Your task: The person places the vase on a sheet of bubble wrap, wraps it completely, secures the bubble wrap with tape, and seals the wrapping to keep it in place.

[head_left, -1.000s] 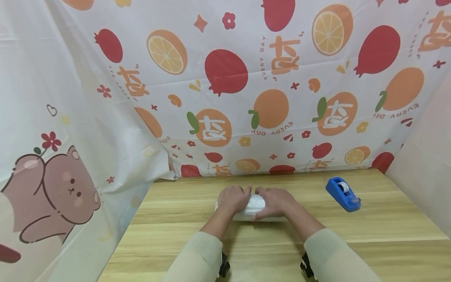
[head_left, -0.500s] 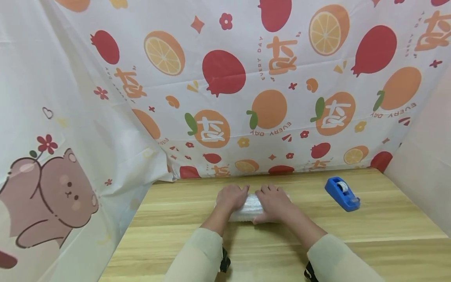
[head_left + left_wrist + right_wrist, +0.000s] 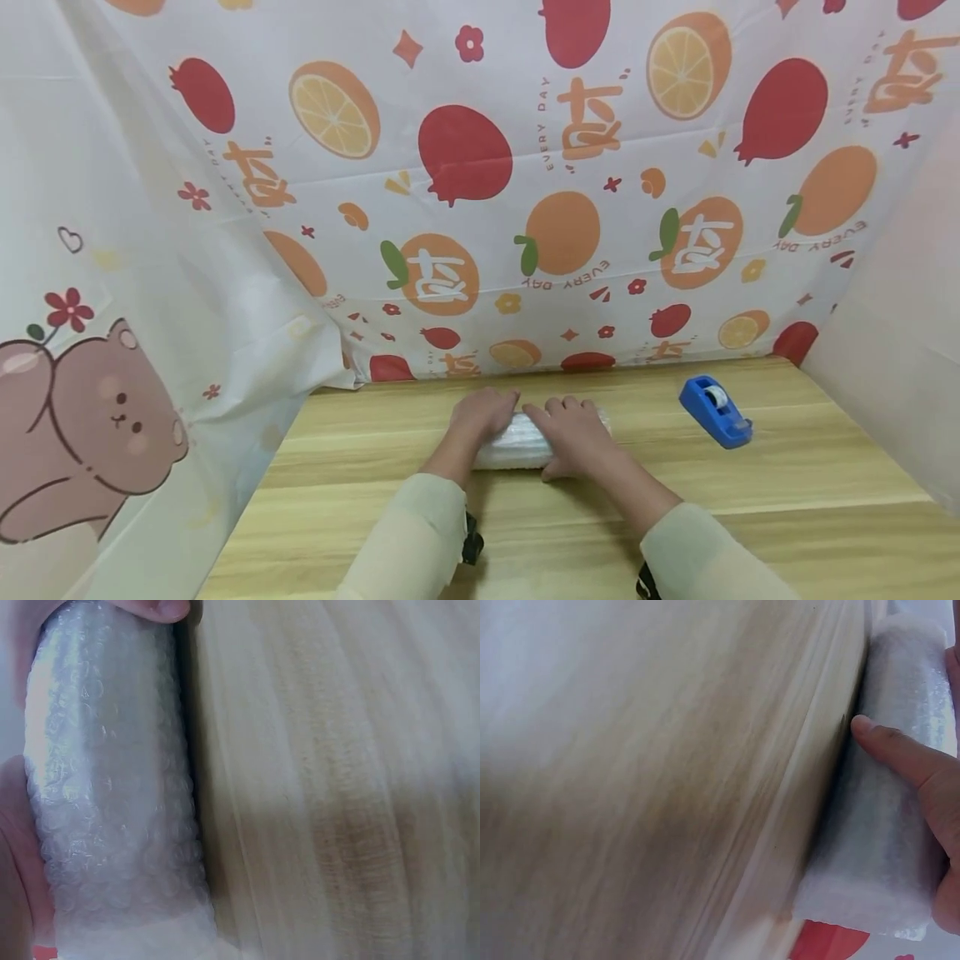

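A roll of clear bubble wrap lies crosswise on the wooden table, in front of the person. Over its left part the left hand grips it from above. The right hand holds the roll further right, fingers across the top and thumb along the near side. Up close in the left wrist view, the bubble wrap shows its bubbles, with part of the left hand along its side. In the right wrist view, the right hand has its thumb pressed on the bubble wrap. Whatever is inside the roll is not visible.
A blue tape dispenser stands on the table to the right of the hands. A white fruit-print cloth hangs behind the table's far edge. Another cloth with a bear print hangs on the left.
The right hand's fingers have shifted and now lie spread over the top of the roll, leaving its right end visible. The left hand stays on the roll. The whole view has drifted slightly.
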Available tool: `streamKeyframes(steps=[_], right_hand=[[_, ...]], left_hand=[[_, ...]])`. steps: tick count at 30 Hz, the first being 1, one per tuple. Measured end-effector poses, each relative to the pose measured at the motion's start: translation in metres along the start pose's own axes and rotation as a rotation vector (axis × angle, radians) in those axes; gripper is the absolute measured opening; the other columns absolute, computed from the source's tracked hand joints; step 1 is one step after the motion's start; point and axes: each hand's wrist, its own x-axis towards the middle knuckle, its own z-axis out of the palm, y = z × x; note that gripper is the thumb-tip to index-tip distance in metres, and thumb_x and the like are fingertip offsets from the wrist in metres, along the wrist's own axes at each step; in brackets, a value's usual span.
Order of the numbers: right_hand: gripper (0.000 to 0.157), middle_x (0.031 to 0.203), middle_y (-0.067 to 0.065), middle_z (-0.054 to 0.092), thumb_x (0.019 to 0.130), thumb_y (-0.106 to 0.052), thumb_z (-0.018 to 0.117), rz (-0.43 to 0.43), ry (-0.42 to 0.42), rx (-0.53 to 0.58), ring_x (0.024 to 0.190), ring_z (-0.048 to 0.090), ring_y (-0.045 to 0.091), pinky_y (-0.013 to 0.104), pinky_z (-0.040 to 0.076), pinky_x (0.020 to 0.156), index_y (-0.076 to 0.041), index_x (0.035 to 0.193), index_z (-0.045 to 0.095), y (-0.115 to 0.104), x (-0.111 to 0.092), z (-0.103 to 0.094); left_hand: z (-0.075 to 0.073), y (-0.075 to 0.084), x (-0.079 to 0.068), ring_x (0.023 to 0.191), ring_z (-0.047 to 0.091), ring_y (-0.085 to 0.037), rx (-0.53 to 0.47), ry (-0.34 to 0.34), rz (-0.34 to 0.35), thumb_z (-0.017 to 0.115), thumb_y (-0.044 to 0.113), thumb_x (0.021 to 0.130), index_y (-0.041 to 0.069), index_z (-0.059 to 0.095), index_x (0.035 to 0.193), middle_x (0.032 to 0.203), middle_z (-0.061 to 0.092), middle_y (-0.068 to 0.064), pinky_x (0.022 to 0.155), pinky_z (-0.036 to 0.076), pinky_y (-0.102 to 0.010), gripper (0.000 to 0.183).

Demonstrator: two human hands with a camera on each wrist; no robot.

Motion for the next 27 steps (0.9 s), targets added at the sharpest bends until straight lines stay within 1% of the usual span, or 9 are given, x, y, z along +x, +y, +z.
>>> streamKeyframes(steps=[4, 7, 11, 13, 15, 18, 21, 24, 27], right_hand=[[0.091, 0.118, 0.007, 0.06, 0.062, -0.055, 0.084, 0.011, 0.001, -0.008, 0.108, 0.056, 0.034, 0.055, 0.046, 0.086, -0.026, 0.14, 0.045, 0.0, 0.005, 0.003], [0.088, 0.116, 0.006, 0.06, 0.063, -0.054, 0.082, 0.017, -0.007, -0.014, 0.107, 0.057, 0.033, 0.054, 0.046, 0.084, -0.027, 0.138, 0.046, 0.002, 0.009, 0.004], [0.089, 0.119, 0.006, 0.06, 0.062, -0.056, 0.081, 0.028, -0.03, 0.01, 0.108, 0.057, 0.033, 0.055, 0.046, 0.086, -0.029, 0.139, 0.046, 0.006, 0.01, 0.004], [0.089, 0.12, 0.006, 0.06, 0.062, -0.055, 0.082, 0.042, -0.039, 0.029, 0.108, 0.057, 0.033, 0.055, 0.046, 0.087, -0.029, 0.139, 0.047, 0.007, 0.011, 0.004], [0.088, 0.12, 0.005, 0.06, 0.061, -0.054, 0.082, 0.052, -0.045, 0.041, 0.107, 0.057, 0.032, 0.055, 0.046, 0.088, -0.03, 0.139, 0.047, 0.007, 0.012, 0.003], [0.088, 0.119, 0.004, 0.06, 0.061, -0.053, 0.081, 0.059, -0.065, 0.047, 0.107, 0.057, 0.031, 0.055, 0.046, 0.089, -0.03, 0.139, 0.048, 0.008, 0.014, 0.002], [0.089, 0.122, 0.004, 0.06, 0.062, -0.054, 0.08, 0.065, -0.1, 0.063, 0.109, 0.056, 0.031, 0.056, 0.046, 0.09, -0.029, 0.14, 0.048, 0.009, 0.016, 0.001], [0.091, 0.124, 0.005, 0.06, 0.063, -0.055, 0.078, 0.067, -0.13, 0.087, 0.11, 0.057, 0.032, 0.056, 0.046, 0.09, -0.027, 0.143, 0.046, 0.009, 0.018, 0.001], [0.091, 0.124, 0.005, 0.061, 0.063, -0.054, 0.078, 0.072, -0.144, 0.111, 0.108, 0.058, 0.03, 0.054, 0.047, 0.088, -0.027, 0.144, 0.047, 0.013, 0.017, -0.001]], left_hand=[[-0.003, -0.003, 0.002, 0.107, 0.062, -0.032, -0.025, 0.0, -0.014, 0.03, 0.058, 0.1, 0.006, 0.069, 0.114, 0.127, 0.064, -0.013, 0.079, 0.051, -0.045, 0.066], [-0.003, -0.003, 0.003, 0.104, 0.062, -0.03, -0.03, 0.021, -0.023, 0.029, 0.059, 0.1, 0.006, 0.069, 0.113, 0.127, 0.064, -0.012, 0.075, 0.05, -0.044, 0.068], [0.0, -0.001, 0.005, 0.092, 0.063, -0.028, -0.026, 0.067, -0.003, 0.027, 0.06, 0.101, 0.01, 0.071, 0.105, 0.117, 0.067, -0.011, 0.066, 0.049, -0.041, 0.066], [0.001, -0.001, 0.005, 0.086, 0.063, -0.027, -0.021, 0.115, 0.027, 0.026, 0.059, 0.101, 0.014, 0.07, 0.095, 0.108, 0.068, -0.009, 0.063, 0.048, -0.04, 0.063], [0.002, -0.001, 0.004, 0.082, 0.062, -0.025, -0.003, 0.186, 0.072, 0.026, 0.057, 0.102, 0.017, 0.067, 0.084, 0.099, 0.067, -0.007, 0.062, 0.047, -0.04, 0.061], [0.004, -0.002, 0.002, 0.083, 0.063, -0.024, 0.067, 0.305, 0.173, 0.026, 0.053, 0.103, 0.018, 0.063, 0.077, 0.093, 0.067, -0.004, 0.063, 0.049, -0.039, 0.057], [0.007, -0.003, -0.003, 0.092, 0.065, -0.026, 0.167, 0.395, 0.28, 0.028, 0.05, 0.104, 0.016, 0.07, 0.089, 0.099, 0.069, -0.005, 0.07, 0.053, -0.042, 0.056], [0.009, -0.007, -0.01, 0.101, 0.065, -0.027, 0.26, 0.412, 0.362, 0.03, 0.05, 0.104, 0.016, 0.071, 0.107, 0.109, 0.07, -0.005, 0.08, 0.054, -0.044, 0.054], [0.013, -0.009, -0.015, 0.106, 0.064, -0.025, 0.341, 0.379, 0.44, 0.03, 0.053, 0.103, 0.018, 0.067, 0.116, 0.115, 0.069, -0.003, 0.088, 0.052, -0.044, 0.053]])
